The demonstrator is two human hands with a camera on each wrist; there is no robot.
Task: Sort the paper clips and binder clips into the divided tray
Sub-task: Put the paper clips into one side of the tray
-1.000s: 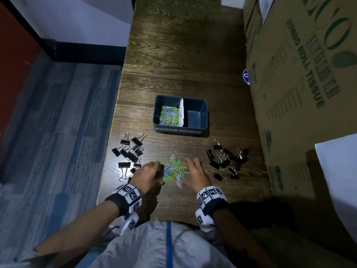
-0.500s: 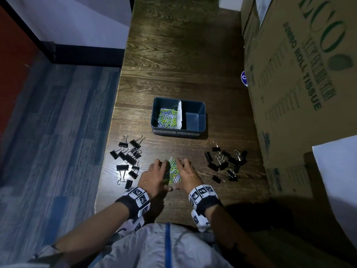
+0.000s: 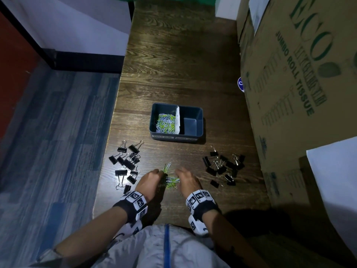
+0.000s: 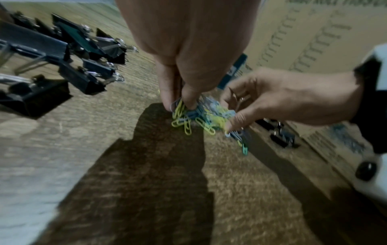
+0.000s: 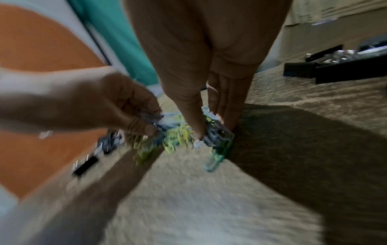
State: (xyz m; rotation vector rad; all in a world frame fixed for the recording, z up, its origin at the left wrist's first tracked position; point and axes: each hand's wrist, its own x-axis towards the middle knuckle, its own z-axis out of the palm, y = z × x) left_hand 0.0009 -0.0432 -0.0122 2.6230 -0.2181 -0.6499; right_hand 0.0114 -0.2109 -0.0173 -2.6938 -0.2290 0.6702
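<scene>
While both wrists are hovering low over the table (image 3: 173, 55), I am pinching the loose paper clips (image 3: 171, 179) between my left hand (image 3: 149, 181) and right hand (image 3: 188, 179), each gripping part of the bunch. Binder clips (image 3: 126, 161) are lying either side; the divided tray (image 3: 176, 135) is sitting beyond.

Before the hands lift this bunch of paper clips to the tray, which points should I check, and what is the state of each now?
1. Left hand pinches the paper clips: ok.
2. Right hand pinches them too: ok.
3. All clips gathered: not ok, some dangle loose.
4. Left compartment of the tray has room: ok.
5. Right compartment free for binder clips: ok.
6. Bunch off the table: cannot tell.
</scene>
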